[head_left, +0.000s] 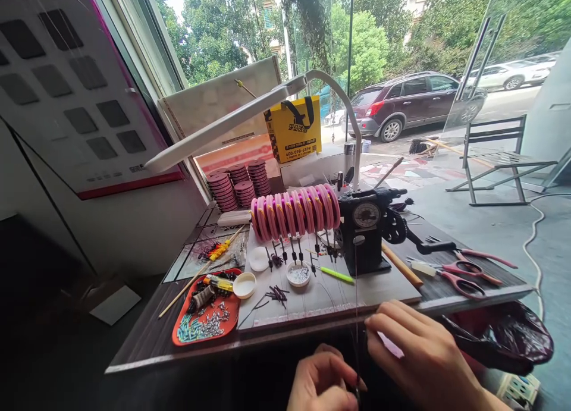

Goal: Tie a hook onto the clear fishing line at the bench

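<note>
My left hand [323,380] is at the bottom edge of the view, thumb and forefinger pinched around a thin line [356,316]. A small dark piece shows at those fingertips, too small to name. The line runs up past the table edge towards the black hand-cranked winder [368,229]. Beside the line, my right hand [410,345] is closed with fingers curled; whatever its fingertips hold is hidden. Above both hands, a row of pink spools [294,212] sits on the winder's shaft, with several thin lines and small dark weights hanging from it.
An orange tray [207,325] of metal swivels and small tubes stands left on the table. A dish of beads [298,274], a green pen-like tool [336,274] and scissors [464,274] lie about. A lamp arm [223,125] arches overhead. A black plastic bag [504,333] hangs at right.
</note>
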{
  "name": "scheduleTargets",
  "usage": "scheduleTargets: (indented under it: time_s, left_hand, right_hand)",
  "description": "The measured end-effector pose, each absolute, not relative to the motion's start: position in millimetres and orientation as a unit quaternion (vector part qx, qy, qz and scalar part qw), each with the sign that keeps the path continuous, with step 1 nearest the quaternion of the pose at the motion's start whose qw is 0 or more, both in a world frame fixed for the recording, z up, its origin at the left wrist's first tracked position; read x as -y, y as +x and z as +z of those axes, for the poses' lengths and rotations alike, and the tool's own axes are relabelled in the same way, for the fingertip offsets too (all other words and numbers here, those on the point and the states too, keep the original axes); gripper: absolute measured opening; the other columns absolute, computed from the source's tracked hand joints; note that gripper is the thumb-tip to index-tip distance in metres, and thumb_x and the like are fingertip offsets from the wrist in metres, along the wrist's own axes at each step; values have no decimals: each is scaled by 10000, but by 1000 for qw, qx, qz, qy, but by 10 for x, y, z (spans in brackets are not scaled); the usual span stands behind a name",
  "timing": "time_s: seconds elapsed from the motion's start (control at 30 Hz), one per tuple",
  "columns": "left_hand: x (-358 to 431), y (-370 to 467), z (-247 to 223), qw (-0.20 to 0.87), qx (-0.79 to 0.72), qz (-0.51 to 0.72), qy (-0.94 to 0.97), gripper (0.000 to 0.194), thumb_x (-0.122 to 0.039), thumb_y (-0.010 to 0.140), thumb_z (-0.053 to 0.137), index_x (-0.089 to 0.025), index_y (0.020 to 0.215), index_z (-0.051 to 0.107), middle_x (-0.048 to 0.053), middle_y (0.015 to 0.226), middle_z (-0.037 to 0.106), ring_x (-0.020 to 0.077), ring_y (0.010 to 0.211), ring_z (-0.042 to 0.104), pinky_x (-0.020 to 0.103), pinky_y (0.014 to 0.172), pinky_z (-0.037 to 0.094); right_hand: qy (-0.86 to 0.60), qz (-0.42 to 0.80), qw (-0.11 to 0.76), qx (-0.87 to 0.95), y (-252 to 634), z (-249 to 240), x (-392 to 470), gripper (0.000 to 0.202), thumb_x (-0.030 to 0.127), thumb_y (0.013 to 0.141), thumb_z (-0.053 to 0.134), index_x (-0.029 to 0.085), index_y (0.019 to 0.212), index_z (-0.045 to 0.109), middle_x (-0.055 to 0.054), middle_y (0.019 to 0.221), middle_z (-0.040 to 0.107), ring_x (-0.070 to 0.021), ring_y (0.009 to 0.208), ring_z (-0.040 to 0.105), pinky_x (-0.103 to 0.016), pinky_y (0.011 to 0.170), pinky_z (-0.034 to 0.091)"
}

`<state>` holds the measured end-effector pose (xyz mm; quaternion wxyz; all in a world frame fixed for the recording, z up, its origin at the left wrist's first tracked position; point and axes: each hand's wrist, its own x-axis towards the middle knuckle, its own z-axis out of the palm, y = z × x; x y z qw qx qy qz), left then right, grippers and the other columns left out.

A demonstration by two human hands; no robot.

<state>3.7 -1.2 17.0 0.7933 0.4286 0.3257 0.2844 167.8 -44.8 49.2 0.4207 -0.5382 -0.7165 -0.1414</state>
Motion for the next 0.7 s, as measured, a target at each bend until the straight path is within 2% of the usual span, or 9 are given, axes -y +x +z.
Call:
scheduleTargets:
  time_s: [0.07,0.17,0.27,0.37,0.5,0.6,0.7]
  left_hand:
    - [7,52,183,795,-333,279,423,158,-276,520,788,-142,559,713,-15,650,552,35,394,430,208,408,282]
    - [-1,87,187,776,-345,265,457,401,-516,541,780,-138,567,651,-34,603,519,18,342,354,217,391,226]
    - [-31,94,181,723,-345,273,533,509,-625,524,739,-134,502,608,-37,595,451,53,454,366,222,453,260]
    - [-59,71,190,672,-355,301,576,537,-645,526,723,-120,474,626,-21,616,439,84,553,384,230,514,264]
    - [-62,62,247,745,-358,259,499,516,-605,483,771,-121,514,593,-27,619,512,44,403,448,214,425,248]
    - [-74,28,298,797,-352,248,422,480,-518,449,832,-124,529,569,-5,678,590,60,399,534,197,404,301]
    - [-117,-121,345,792,-359,248,427,458,-473,459,847,-126,529,557,-9,633,608,43,369,509,185,389,299]
  right_hand:
    - [-540,-138,423,714,1668,474,443,272,61,857,424,182,631,516,0,561,493,-133,518,461,-244,521,354]
    - [-542,-135,421,715,1664,459,448,265,64,855,425,181,637,519,-3,567,501,-135,523,468,-246,524,358]
    - [-540,-139,420,716,1662,467,446,254,70,853,429,180,647,530,-4,571,511,-136,521,478,-246,522,366]
    - [-539,-137,420,717,1654,467,437,253,83,855,426,190,650,528,2,568,513,-137,516,482,-245,515,372]
    - [-539,-139,419,717,1632,452,432,252,87,848,425,198,644,521,5,559,512,-140,507,479,-248,500,370]
    - [-535,-127,414,726,1627,439,436,240,87,844,434,197,651,526,6,561,522,-138,501,488,-245,490,374]
    - [-532,-73,384,752,1669,391,404,225,118,866,429,197,705,565,0,599,571,-148,539,545,-242,506,413]
